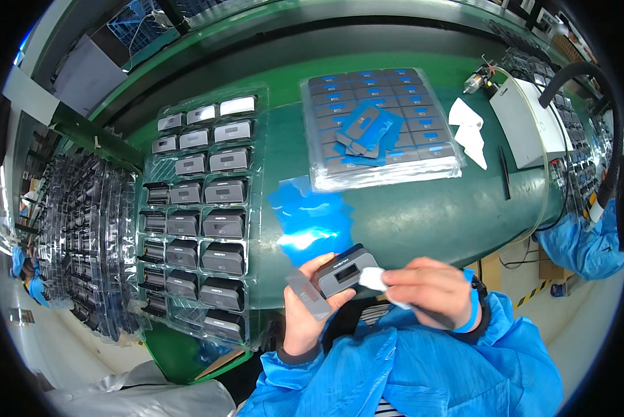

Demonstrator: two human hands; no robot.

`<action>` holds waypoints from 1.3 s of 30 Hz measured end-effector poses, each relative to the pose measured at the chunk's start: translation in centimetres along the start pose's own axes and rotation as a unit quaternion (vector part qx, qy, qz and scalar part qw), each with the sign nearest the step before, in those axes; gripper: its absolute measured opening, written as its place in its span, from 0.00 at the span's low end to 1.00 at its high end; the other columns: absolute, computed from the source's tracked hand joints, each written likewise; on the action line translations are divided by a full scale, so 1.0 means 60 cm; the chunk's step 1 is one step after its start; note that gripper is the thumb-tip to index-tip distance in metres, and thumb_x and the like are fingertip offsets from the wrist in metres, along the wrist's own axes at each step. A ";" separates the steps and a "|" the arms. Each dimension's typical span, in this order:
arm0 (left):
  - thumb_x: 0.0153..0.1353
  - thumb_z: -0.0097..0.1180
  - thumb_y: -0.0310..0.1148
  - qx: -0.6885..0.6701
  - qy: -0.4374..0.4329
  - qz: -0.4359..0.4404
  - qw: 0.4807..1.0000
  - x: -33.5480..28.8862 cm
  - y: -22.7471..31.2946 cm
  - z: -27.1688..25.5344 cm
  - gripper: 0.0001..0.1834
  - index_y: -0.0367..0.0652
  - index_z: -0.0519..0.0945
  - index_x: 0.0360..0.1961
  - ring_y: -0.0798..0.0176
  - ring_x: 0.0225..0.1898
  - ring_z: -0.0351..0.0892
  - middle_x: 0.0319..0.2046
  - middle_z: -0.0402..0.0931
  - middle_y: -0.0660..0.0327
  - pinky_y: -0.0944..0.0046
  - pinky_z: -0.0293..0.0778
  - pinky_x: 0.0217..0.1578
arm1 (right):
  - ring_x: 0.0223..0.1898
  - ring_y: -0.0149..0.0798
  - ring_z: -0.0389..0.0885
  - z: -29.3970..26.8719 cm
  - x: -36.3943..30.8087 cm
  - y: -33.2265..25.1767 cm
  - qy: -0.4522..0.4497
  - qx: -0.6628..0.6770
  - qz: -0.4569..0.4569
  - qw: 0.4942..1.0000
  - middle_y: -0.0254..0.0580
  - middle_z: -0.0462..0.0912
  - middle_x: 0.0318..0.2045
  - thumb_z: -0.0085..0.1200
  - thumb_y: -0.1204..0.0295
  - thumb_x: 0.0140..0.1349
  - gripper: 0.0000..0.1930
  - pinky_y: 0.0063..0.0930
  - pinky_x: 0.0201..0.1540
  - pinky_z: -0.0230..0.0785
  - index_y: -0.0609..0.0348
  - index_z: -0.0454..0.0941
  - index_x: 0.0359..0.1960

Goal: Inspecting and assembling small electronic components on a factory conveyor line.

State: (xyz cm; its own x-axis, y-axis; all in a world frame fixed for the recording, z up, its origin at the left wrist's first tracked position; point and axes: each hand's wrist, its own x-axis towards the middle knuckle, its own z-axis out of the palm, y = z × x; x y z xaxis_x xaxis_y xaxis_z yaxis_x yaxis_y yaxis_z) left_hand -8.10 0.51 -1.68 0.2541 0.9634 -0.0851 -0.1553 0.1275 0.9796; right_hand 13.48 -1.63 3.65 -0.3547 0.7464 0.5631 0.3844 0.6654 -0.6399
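Observation:
My left hand [301,321] grips a dark grey device housing [341,275] with a small rectangular window in its front. A flat grey cover plate [308,296] is held in the same hand, beside the housing. In my right hand [433,290] is a crumpled white wipe [373,279], pinched between the fingers and pressed against the right end of the housing. Just beyond my hands, thin blue film sheets [312,215] lie on the green table mat.
On the left, a clear blister tray [264,229] bears several grey housings; stacked trays [82,243] stand farther left. Another tray [388,182] holds cover plates, with loose blue-filmed ones [367,128] on top. White wipes [469,132], black tweezers [504,172] and a white box [527,121] are at right.

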 end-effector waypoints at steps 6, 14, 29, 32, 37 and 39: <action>0.43 0.71 0.21 0.019 0.002 0.004 1.000 0.004 0.003 0.005 0.35 0.33 0.69 0.55 0.60 0.49 0.77 0.46 0.76 0.52 0.61 0.73 0.50 | 0.31 0.45 0.78 0.022 0.009 0.012 -0.020 -0.072 -0.024 0.997 0.52 0.79 0.43 0.60 0.77 0.43 0.16 0.31 0.34 0.73 0.67 0.79 0.37; 0.43 0.70 0.20 0.041 0.013 0.007 0.999 0.002 0.001 0.009 0.34 0.33 0.70 0.54 0.60 0.49 0.76 0.47 0.75 0.52 0.61 0.72 0.51 | 0.28 0.46 0.77 0.008 0.009 0.010 -0.063 -0.039 0.002 0.997 0.53 0.80 0.41 0.58 0.80 0.42 0.15 0.33 0.32 0.73 0.67 0.79 0.37; 0.44 0.69 0.19 -0.053 0.010 0.004 0.999 0.004 0.008 0.005 0.34 0.35 0.70 0.54 0.61 0.50 0.75 0.49 0.74 0.54 0.62 0.71 0.51 | 0.48 0.47 0.76 -0.074 -0.043 0.083 -0.017 -0.374 0.165 0.913 0.43 0.79 0.46 0.49 0.88 0.45 0.21 0.48 0.58 0.61 0.59 0.78 0.42; 0.42 0.69 0.20 -0.082 0.022 -0.009 0.996 0.001 0.004 0.002 0.35 0.36 0.71 0.55 0.62 0.50 0.74 0.48 0.74 0.56 0.63 0.69 0.51 | 0.53 0.47 0.73 -0.071 -0.044 0.076 -0.038 -0.393 0.199 0.897 0.42 0.78 0.48 0.48 0.87 0.48 0.22 0.53 0.64 0.51 0.56 0.78 0.46; 0.43 0.69 0.20 -0.105 0.033 -0.010 0.994 -0.002 0.000 -0.003 0.34 0.35 0.70 0.55 0.62 0.50 0.74 0.48 0.74 0.56 0.62 0.70 0.51 | 0.42 0.46 0.77 -0.061 -0.031 0.035 0.154 -0.329 0.225 0.904 0.46 0.79 0.40 0.53 0.85 0.51 0.13 0.38 0.47 0.68 0.59 0.79 0.39; 0.46 0.68 0.18 -0.101 0.017 0.035 0.994 0.000 -0.011 -0.006 0.33 0.34 0.69 0.56 0.61 0.53 0.73 0.51 0.72 0.54 0.61 0.70 0.53 | 0.37 0.46 0.77 -0.040 -0.028 0.008 0.128 -0.291 0.200 0.927 0.45 0.78 0.37 0.56 0.83 0.50 0.11 0.36 0.41 0.69 0.60 0.79 0.37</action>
State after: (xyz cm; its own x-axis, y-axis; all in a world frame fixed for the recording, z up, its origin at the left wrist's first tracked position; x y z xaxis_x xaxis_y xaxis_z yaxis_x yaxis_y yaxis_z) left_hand -8.36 0.53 -2.37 0.2042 0.9786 -0.0275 -0.3616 0.1015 0.9268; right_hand 16.27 -2.56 3.65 0.1005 0.8636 0.4941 0.8625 0.1720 -0.4760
